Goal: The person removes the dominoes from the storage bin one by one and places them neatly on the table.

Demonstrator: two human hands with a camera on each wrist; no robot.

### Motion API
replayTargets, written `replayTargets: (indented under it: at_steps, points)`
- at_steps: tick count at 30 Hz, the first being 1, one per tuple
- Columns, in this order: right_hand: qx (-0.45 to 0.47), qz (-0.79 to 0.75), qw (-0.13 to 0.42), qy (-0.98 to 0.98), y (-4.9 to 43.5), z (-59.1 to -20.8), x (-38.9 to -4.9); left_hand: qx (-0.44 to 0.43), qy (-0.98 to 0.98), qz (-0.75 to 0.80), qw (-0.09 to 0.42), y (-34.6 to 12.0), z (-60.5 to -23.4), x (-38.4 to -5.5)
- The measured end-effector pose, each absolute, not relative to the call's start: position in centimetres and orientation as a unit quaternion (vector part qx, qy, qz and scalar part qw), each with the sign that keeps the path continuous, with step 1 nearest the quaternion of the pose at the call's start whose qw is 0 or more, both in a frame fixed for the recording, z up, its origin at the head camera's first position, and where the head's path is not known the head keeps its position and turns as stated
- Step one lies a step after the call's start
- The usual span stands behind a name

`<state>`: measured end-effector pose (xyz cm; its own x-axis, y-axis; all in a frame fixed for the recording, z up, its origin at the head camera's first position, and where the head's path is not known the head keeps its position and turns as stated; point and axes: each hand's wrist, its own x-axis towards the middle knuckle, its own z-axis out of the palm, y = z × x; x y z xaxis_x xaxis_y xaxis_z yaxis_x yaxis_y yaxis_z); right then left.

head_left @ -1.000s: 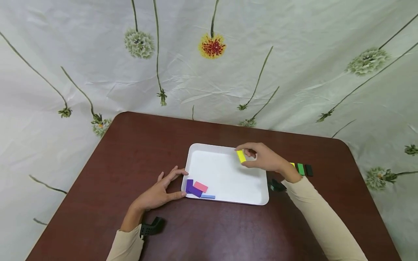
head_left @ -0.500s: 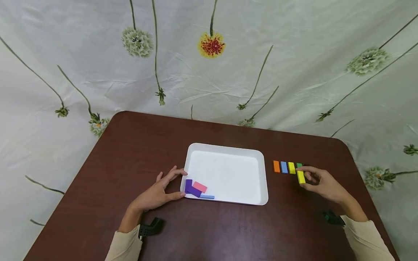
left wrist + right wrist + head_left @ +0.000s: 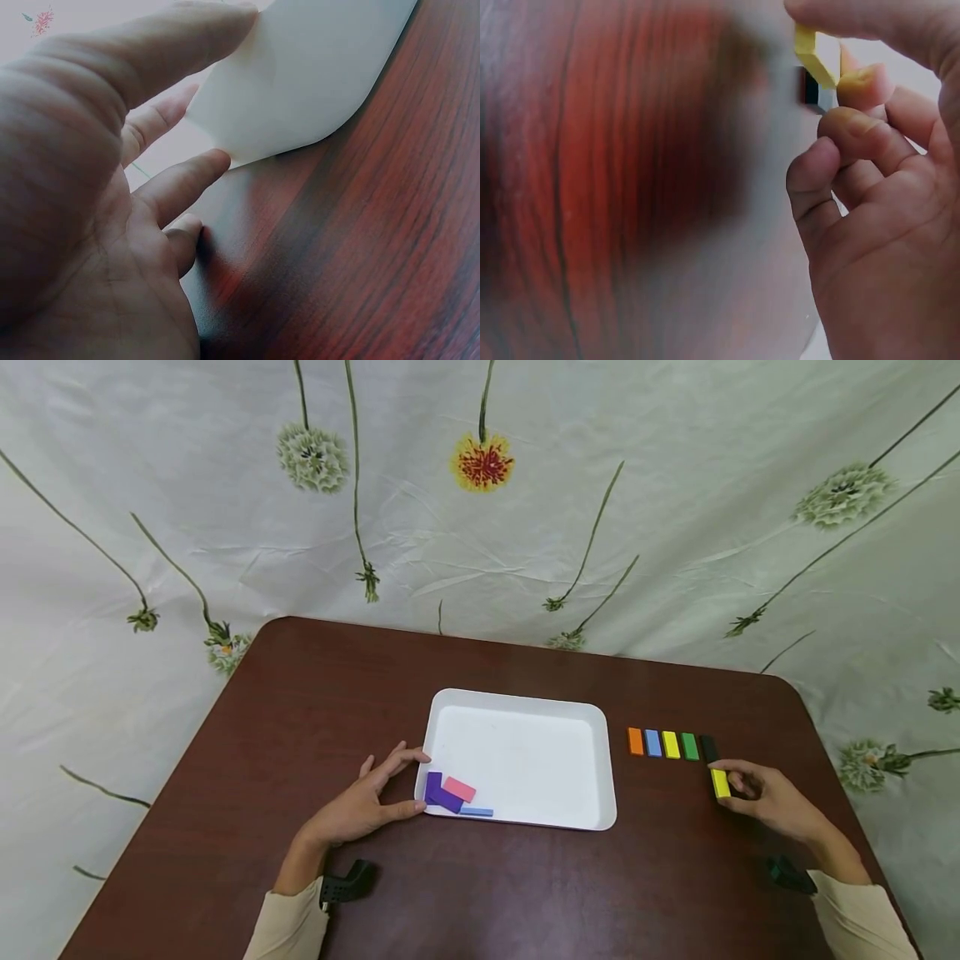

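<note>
In the head view my right hand (image 3: 772,797) pinches a yellow block (image 3: 720,783) between thumb and fingers, just in front of the black block (image 3: 708,749). The right wrist view shows the yellow block (image 3: 821,56) at the fingertips, with the dark block (image 3: 811,88) behind it. My left hand (image 3: 367,802) rests at the left end of a white tray (image 3: 603,768), thumb and index fingertip touching its rim, fingers spread. Inside the tray's near left corner lie two purple blocks (image 3: 447,800), a pink block (image 3: 459,789) and a thin blue block (image 3: 476,812).
Right of the tray, an orange block (image 3: 635,742), a blue block (image 3: 653,743), another yellow block (image 3: 671,745) and a green block (image 3: 690,746) stand in a spaced row that ends at the black one. Beyond the brown table (image 3: 525,893) hangs a flowered cloth (image 3: 420,510).
My right hand has carried the yellow block from over the tray, rightward past the row, to the near side of the black block. The left hand has stayed at the tray.
</note>
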<state>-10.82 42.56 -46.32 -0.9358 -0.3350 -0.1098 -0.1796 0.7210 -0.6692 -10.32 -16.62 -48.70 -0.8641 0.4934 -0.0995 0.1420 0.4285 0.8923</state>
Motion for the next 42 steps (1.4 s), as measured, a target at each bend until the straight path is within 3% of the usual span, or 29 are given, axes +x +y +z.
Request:
replayTargets:
  at_steps: [31,42]
  points:
    - [-0.135,-0.371,0.133,0.909,43.0,-47.2,-10.8,0.19,0.827,0.501,0.174,-16.8,-48.6,-10.1]
    - [-0.151,-0.41,0.144,0.888,41.5,-44.7,-11.3,0.192,0.828,0.497,0.174,-16.7,-48.8,-10.3]
